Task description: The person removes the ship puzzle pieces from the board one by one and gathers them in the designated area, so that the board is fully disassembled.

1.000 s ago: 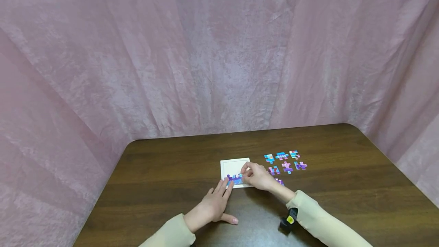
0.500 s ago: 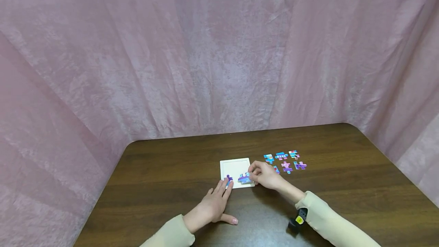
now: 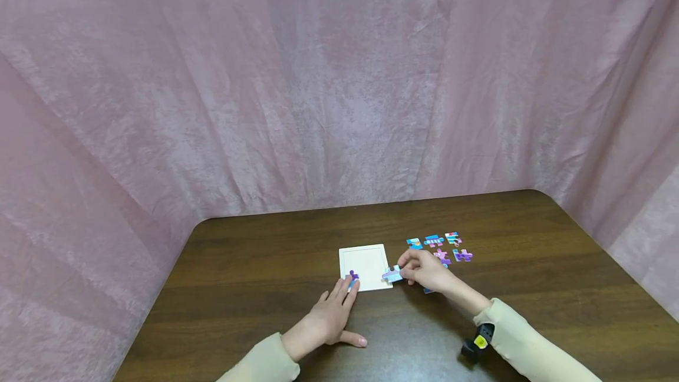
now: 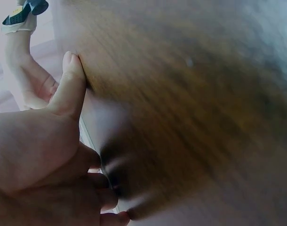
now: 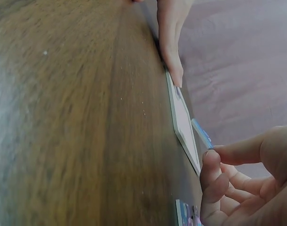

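Note:
A square white puzzle tray (image 3: pixel 366 259) lies on the table. My left hand (image 3: pixel 330 314) rests flat with straight fingers at its lower left corner, fingertips touching a purple and blue puzzle piece (image 3: pixel 354 277) inside the frame. Between thumb and fingertips, my right hand (image 3: pixel 424 270) pinches a light blue and purple jigsaw piece (image 3: pixel 392 275) over the tray's right edge. The right wrist view shows this held piece (image 5: pixel 203 133) tilted and raised above the tray (image 5: pixel 182 120). Part of the left piece is hidden by my fingers.
Several loose jigsaw pieces (image 3: pixel 434 241) lie right of the tray, some partly covered by my right hand. One (image 5: pixel 183 214) shows below it in the right wrist view. The brown wooden table (image 3: pixel 265 252) ends at a pink curtain (image 3: pixel 339 105).
My right hand has lifted a puzzle piece from beside the left piece and carried it rightward to the tray's right edge. The left hand has stayed in place.

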`<action>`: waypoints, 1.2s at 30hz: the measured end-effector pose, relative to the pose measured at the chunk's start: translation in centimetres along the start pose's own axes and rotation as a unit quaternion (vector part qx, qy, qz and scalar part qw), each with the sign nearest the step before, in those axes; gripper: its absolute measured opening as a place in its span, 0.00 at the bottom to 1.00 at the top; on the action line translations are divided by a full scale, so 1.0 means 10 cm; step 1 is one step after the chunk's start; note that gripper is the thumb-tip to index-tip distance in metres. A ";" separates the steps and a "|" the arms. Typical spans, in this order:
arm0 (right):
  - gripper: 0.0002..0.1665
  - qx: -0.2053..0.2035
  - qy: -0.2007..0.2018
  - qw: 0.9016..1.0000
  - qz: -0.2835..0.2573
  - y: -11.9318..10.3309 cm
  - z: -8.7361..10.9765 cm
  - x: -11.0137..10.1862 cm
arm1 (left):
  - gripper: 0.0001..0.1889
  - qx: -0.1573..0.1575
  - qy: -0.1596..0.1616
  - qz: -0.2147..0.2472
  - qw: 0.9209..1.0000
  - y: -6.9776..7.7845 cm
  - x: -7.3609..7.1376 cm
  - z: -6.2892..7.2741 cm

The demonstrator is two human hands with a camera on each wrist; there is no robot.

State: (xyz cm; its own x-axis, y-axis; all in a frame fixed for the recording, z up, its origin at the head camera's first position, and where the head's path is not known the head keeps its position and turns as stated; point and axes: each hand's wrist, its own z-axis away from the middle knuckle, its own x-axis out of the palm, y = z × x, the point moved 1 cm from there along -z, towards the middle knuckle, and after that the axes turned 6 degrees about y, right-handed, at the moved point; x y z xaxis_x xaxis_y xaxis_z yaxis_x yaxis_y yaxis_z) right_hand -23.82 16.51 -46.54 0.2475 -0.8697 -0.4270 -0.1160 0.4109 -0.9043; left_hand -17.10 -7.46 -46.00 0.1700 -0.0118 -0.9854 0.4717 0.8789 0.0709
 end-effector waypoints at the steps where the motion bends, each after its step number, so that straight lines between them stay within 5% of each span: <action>1: 0.10 0.001 0.000 1.000 -0.003 0.01 0.00 -0.01 | 0.60 0.000 -0.001 -0.002 1.000 0.00 0.00 0.00; 23: 0.11 0.030 0.000 0.999 -0.013 0.08 0.14 -0.27 | 0.61 0.001 -0.011 0.031 0.999 0.01 -0.02 0.03; 28: 0.13 0.018 -0.001 1.000 -0.025 0.08 0.17 -0.31 | 0.61 0.001 -0.009 0.023 1.000 0.01 -0.01 0.02; 36: 0.12 0.050 0.009 0.999 0.004 0.14 0.21 -0.43 | 0.61 -0.002 -0.012 0.007 1.000 0.04 -0.02 0.01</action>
State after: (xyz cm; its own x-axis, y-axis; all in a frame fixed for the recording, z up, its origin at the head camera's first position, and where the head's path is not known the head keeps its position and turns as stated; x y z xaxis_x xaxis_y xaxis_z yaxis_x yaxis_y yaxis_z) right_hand -23.06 21.40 -46.02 0.2285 -0.8705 -0.4358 -0.0208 0.4432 -0.8962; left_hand -16.88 -7.19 -45.80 0.1973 -0.0111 -0.9803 0.4652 0.8813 0.0836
